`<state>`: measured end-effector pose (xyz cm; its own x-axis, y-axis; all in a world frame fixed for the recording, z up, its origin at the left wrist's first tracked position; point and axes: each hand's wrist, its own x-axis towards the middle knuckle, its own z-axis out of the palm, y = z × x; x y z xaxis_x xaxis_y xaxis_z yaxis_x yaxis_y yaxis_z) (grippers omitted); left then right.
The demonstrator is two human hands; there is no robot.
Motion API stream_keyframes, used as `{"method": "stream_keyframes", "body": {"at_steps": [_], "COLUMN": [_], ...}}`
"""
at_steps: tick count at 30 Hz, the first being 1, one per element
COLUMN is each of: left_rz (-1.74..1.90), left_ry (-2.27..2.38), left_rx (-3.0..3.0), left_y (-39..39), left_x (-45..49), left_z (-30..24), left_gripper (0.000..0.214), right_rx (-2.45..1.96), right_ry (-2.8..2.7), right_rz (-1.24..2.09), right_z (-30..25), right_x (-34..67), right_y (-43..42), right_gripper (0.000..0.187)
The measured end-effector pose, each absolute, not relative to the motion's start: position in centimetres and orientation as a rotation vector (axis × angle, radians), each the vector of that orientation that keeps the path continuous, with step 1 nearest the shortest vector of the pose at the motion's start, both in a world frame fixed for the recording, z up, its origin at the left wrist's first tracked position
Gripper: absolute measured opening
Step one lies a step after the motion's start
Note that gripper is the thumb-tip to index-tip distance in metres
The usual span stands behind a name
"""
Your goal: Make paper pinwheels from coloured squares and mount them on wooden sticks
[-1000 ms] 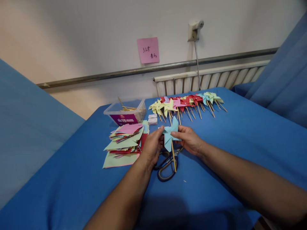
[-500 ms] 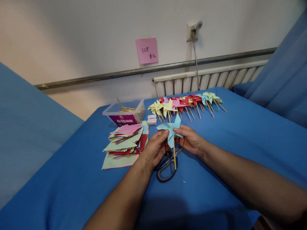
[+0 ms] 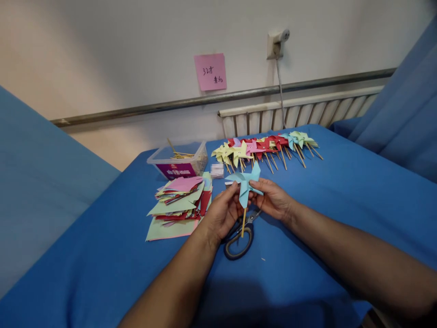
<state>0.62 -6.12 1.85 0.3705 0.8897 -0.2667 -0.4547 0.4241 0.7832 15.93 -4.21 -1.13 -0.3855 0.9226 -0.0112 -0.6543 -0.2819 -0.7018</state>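
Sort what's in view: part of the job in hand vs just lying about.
Likely in the job:
blue pinwheel, held by left hand and right hand
other pinwheels
paper stack
tub
sticks
scissors
maybe white boxes (use unclear)

Apparently just around:
pink note
socket
cord
pipe
radiator
white scrap

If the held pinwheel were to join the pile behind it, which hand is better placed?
Probably the right hand: it pinches the light-blue pinwheel and lies closer to most of the pinwheel pile. The left hand holds it too, but sits farther left, nearer the paper stack.
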Motion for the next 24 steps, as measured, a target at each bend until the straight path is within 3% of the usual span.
{"method": "stream_keyframes", "body": {"at_steps": [14, 24], "left_rz": [0.970, 0.835], "left_ry": [0.971, 0.978], "left_rx": [0.957, 1.092], "left_y": [-6.4, -6.9], "left_x": [0.7, 0.7], "left_z": [2.2, 3.1], "left_gripper": [0.022, 0.032], "right_rx": [-0.525, -0.504], "right_ry": [-0.711, -0.697], "right_rz": [1.810, 1.812], "right_z": [-1.4, -1.1], "right_x": [16.4, 16.4], "right_y": [-3.5, -3.6], "right_gripper": [0.021, 0.017]}}
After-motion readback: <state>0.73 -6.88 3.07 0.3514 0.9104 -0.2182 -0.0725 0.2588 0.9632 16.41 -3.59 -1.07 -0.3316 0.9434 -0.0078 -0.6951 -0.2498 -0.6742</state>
